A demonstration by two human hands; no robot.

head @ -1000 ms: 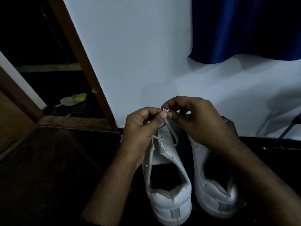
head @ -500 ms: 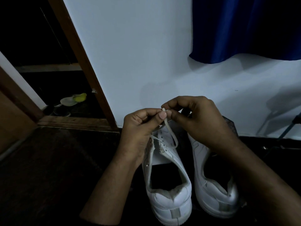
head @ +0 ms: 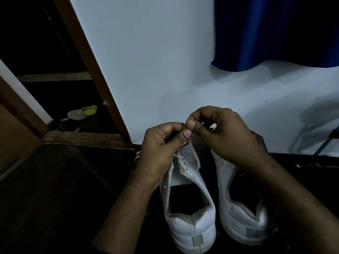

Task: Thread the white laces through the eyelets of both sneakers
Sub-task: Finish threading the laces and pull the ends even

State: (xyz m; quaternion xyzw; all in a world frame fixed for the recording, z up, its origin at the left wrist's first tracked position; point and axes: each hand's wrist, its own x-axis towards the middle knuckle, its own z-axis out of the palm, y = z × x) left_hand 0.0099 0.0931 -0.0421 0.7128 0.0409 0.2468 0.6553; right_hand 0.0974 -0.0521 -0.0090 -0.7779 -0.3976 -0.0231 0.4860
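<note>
My left hand (head: pixel 161 147) and right hand (head: pixel 225 132) meet thumb to thumb above the left sneaker (head: pixel 189 198), both pinching the lace (head: pixel 194 153) end between thumb and forefinger; the tip itself is hidden, so which hand holds it I can't quite tell. From my pinch the lace runs down toward 5 o'clock to the eyelets (head: pixel 183 162), its long axis near vertical. The next eyelet lies at 6 o'clock, nearer my left hand. The right sneaker (head: pixel 244 213) stands just beside, at 3 o'clock, apparently unlaced.
</note>
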